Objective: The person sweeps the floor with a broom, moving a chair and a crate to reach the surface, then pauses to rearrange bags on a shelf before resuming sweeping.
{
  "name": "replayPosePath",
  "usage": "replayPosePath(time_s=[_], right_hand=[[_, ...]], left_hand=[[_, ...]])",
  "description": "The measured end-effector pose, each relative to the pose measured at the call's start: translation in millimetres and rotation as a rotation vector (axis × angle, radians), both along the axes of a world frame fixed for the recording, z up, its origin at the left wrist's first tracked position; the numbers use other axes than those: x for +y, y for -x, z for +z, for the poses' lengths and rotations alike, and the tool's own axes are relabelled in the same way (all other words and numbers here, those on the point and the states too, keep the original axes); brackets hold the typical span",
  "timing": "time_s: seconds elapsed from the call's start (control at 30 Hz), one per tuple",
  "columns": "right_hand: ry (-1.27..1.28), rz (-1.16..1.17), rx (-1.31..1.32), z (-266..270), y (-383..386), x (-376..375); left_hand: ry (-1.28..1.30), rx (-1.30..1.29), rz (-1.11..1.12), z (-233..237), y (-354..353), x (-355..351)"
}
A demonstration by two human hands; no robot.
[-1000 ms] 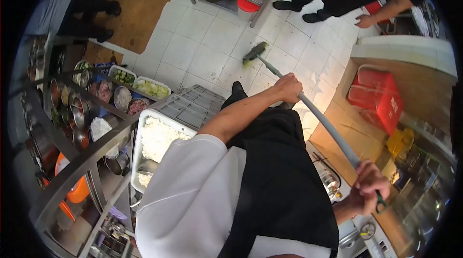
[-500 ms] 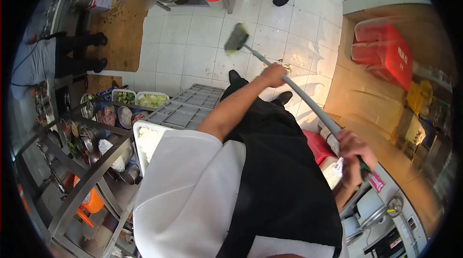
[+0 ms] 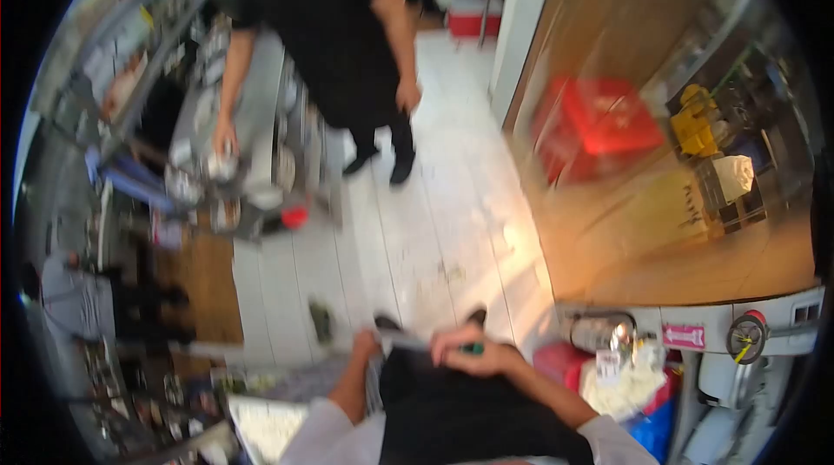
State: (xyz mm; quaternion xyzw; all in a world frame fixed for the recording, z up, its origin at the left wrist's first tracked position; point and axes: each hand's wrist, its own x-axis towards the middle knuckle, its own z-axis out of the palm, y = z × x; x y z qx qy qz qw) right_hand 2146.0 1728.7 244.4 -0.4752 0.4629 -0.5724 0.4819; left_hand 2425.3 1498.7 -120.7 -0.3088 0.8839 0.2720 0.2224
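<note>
Both of my hands are closed round the long grey handle of a broom (image 3: 321,319), held low in front of my body. My left hand (image 3: 367,344) grips the handle on the side nearer the brush head. My right hand (image 3: 473,352) wraps the other end, where a bit of green grip shows. The brush head is blurred, over the white tiled floor (image 3: 391,265) to the left of my shoes. Below the hands hangs my black apron (image 3: 469,413).
A co-worker in black (image 3: 343,39) stands ahead, one hand over a metal counter (image 3: 261,109). At right, a red box (image 3: 599,126) shows beside a brown panel. A white tray of pale food (image 3: 265,426) lies at lower left. Another person (image 3: 78,300) stands far left.
My view has tilted up and the co-worker's body has come into sight. The broom head has moved left, and my right hand has come in from the right, closer to my left.
</note>
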Motion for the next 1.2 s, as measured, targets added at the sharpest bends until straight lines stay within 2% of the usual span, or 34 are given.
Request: replayPosePath(time_s=[0.03,0.07,0.1,0.17,0.23,0.3,0.37,0.43,0.47,0.5,0.57,0.6,0.63,0.67,0.7,0.73,0.77,0.8,0.87,0.93,1.0,1.03,1.1,1.13,1.2], right_hand=[[0.002,0.076,0.013,2,8,0],[0.048,0.051,0.046,14,30,1],[0.014,0.034,0.052,31,51,13],[-0.030,0.024,0.103,60,93,41],[0.028,0.023,0.154,90,120,64],[0.098,0.002,0.187,122,143,83],[0.147,-0.008,0.215,149,154,100],[0.454,-0.127,-0.031,166,157,115],[0.518,-0.144,-0.087,161,157,124],[0.477,-0.140,-0.114,150,154,129],[0.469,-0.260,-0.248,112,147,124],[0.268,-0.349,-0.239,78,141,112],[0.046,-0.427,-0.238,45,126,104],[-0.060,-0.328,-0.200,24,116,89],[-0.152,-0.210,-0.161,9,105,76],[-0.197,-0.145,-0.190,12,94,76],[-0.096,-0.061,0.024,31,97,70],[0.021,0.010,0.222,52,99,64],[0.024,-0.019,0.316,92,115,62],[0.106,-0.076,0.360,116,130,58],[0.185,-0.088,0.364,138,142,54],[0.218,-0.099,0.369,149,151,57],[0.233,-0.104,0.349,169,165,71],[0.256,-0.081,0.322,179,171,81],[0.288,-0.059,0.293,172,182,82]], left_hand=[[0.079,0.066,-0.265,-45,-13,3],[-0.186,-0.113,-0.102,12,36,19],[-0.140,-0.078,-0.084,57,74,42],[-0.156,0.064,-0.033,74,141,72],[-0.115,0.405,-0.056,80,195,96],[-0.134,0.393,-0.088,107,243,107],[-0.119,0.359,-0.009,174,268,120],[-0.047,0.460,-0.097,181,269,124],[-0.074,0.507,-0.084,196,264,125],[-0.104,0.546,-0.073,209,249,125],[-0.039,0.443,0.068,169,215,107],[-0.025,0.354,0.113,155,202,94],[0.004,0.367,0.280,105,176,80],[0.175,0.377,0.225,56,148,67],[0.131,0.335,0.249,29,137,58],[0.044,0.302,0.145,19,134,52],[0.008,0.224,0.000,14,147,52],[0.059,0.324,-0.046,0,171,61],[-0.103,0.623,-0.056,-2,243,82],[-0.126,0.758,0.119,76,304,99],[-0.134,0.653,0.046,105,350,92],[-0.119,0.597,0.013,131,357,87],[-0.181,0.623,0.095,186,344,85],[-0.219,0.666,0.148,200,340,86],[-0.158,0.684,0.180,199,311,87]])
